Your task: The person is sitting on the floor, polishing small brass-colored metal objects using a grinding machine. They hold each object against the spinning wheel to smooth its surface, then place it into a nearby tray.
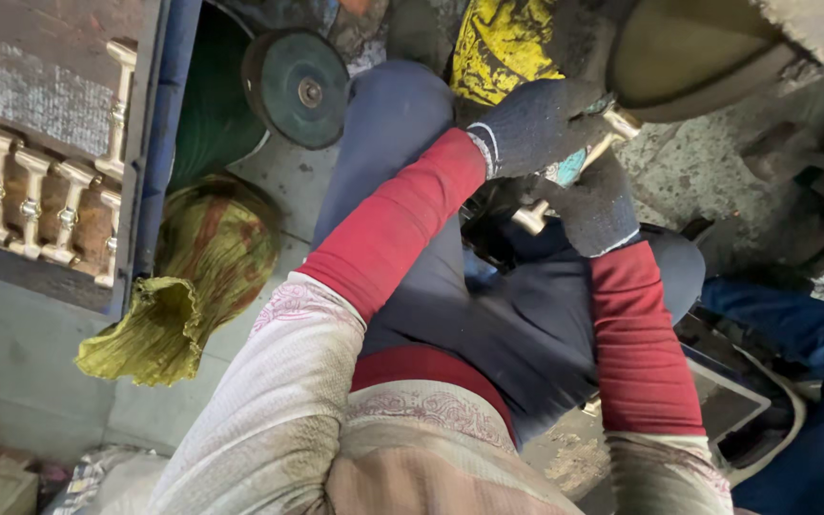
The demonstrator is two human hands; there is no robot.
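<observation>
Both gloved hands grasp one brass fitting [565,181]: left hand [536,124] clenched at its upper end, right hand [598,210] around the lower end, apparently steadying it against the buffing wheel [689,57]; finished brass pieces [30,191] racked at left

Dark knit gloves, red sleeves, pale patterned overgarment, navy trousers.

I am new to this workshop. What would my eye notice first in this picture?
First, the two dark-gloved hands, left and right, gripping a brass rod against a large wheel at upper right. Next, the bright red sleeves in the middle. At far left, brass pieces lie in a row.
</observation>
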